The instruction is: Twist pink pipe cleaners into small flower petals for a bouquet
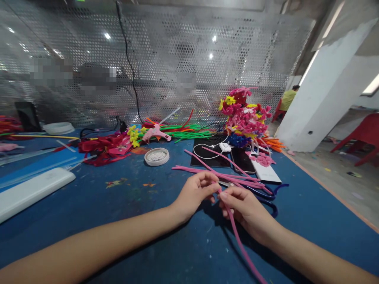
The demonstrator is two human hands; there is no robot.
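Diagonally, pink pipe cleaner (238, 240), trailing down-right.

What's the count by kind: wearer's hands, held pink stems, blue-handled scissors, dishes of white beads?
Left hand and right hand: 2
Held pink stem: 1
Blue-handled scissors: 1
Dish of white beads: 1
Total: 5

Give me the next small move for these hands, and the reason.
Probably bend the pink pipe cleaner where it is pinched, the left hand turning while the right hand steadies: both pinch it close together, and its long remainder trails free toward the picture's lower edge.
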